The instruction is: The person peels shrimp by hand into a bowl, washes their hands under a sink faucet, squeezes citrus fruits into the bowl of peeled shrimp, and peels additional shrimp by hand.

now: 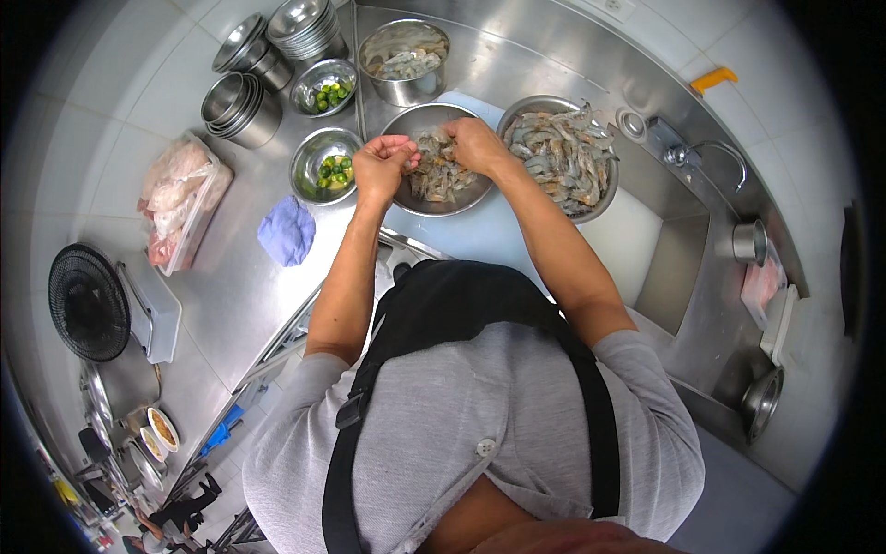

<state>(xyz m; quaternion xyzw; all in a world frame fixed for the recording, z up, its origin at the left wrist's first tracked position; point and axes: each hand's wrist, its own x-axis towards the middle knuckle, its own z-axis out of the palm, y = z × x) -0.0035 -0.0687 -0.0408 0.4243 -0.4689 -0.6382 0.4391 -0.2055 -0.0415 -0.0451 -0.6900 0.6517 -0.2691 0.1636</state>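
A steel bowl (451, 210) of shrimp shells and heads (439, 176) stands on a pale blue cutting board (443, 239) before me. Over its left rim is my left hand (383, 166), fingers bent and thumb close to the fingertips; whether something small is pinched there is unclear. My right hand (476, 144) reaches over the right side, its fingertips down at the shells and partly hidden. Whole raw shrimp (561, 152) are heaped in a larger steel bowl (609, 197) to the right. Behind, a deep steel pot (408, 92) holds paler shrimp (414, 64), seemingly peeled.
Left are two steel bowls (299, 173) with cut green citrus (335, 172), a bluish cloth (286, 230), stacked steel containers (259, 118) and a tub of bagged meat (187, 208). A sink (671, 270) with a tap (720, 149) lies right. Another person (163, 533) is far lower left.
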